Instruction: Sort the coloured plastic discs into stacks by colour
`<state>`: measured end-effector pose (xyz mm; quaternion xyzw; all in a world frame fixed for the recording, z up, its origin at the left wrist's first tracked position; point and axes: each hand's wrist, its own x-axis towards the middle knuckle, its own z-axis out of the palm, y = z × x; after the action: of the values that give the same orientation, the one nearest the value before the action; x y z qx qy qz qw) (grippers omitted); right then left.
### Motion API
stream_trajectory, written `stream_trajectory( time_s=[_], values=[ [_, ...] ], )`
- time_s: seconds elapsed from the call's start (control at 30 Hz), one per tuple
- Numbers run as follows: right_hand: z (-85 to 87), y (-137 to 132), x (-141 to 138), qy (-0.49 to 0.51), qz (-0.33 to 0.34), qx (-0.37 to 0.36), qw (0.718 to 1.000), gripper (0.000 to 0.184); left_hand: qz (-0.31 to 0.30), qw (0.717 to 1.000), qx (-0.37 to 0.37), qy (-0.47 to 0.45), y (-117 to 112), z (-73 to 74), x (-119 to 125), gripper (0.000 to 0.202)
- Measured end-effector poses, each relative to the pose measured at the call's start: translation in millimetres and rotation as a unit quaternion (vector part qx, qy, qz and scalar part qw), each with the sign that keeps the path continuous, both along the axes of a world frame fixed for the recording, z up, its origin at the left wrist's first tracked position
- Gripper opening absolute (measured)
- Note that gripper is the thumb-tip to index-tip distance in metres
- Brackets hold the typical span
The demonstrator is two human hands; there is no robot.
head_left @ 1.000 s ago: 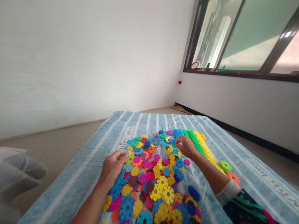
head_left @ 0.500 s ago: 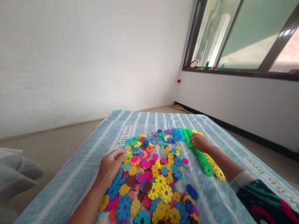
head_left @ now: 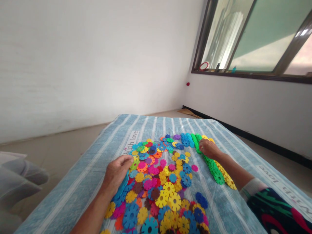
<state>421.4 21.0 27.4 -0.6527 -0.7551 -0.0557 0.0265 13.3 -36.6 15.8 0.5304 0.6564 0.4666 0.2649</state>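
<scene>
The left hand (head_left: 116,174) lies curled on blue discs (head_left: 123,190). The right hand (head_left: 208,149) covers the green disc row (head_left: 214,169) on the striped sheet (head_left: 156,125). I cannot tell whether either grip pinches anything.

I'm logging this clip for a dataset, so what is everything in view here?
Cloth: one, blue striped, spread on the floor.
Loose discs: many, mixed colours, piled mid-cloth.
Green row: one, discs lined up, right of the pile.
Yellow row: one, along the green row's right side.
Blue row: one, short, left of the green row's far end.
Window: one, dark frame, upper right.
Red ring: one, on the sill.
Grey bundle: one, on the floor, far left.
Left hand: resting on the pile's left edge.
Right hand: on the green row's far end.
Sleeve: dark, patterned, right arm.
</scene>
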Motion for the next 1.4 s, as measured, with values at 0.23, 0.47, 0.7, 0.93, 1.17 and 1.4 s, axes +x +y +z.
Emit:
stream_trajectory(
  time_s=[0.23,0.47,0.7,0.93,1.17,1.4],
  values=[
    [-1.4,6,7,0.011,0.004,-0.034,0.999,0.020,0.001,1.000,0.002,-0.008,0,0.0,1,0.028],
    [-0.4,6,4,-0.001,-0.008,-0.034,0.999,0.014,-0.003,1.000,0.002,-0.009,0,-1.4,0,0.028],
    [1.6,0,-2,-0.010,0.009,-0.022,1.000,0.020,-0.005,1.000,0.003,-0.002,0,1.8,1,0.028],
    [-3.0,-1,-9,-0.011,0.027,-0.021,0.999,0.024,-0.002,1.000,0.002,-0.003,1,0.6,0,0.028],
    [0.6,-5,-16,0.003,0.041,-0.017,0.999,0.023,-0.003,1.000,-0.003,0.002,1,-1.1,-1,0.029],
    [-2.7,-31,-58,0.086,0.126,0.016,0.988,0.015,-0.003,1.000,-0.006,-0.004,2,-2.4,-1,0.030]
  ],
)
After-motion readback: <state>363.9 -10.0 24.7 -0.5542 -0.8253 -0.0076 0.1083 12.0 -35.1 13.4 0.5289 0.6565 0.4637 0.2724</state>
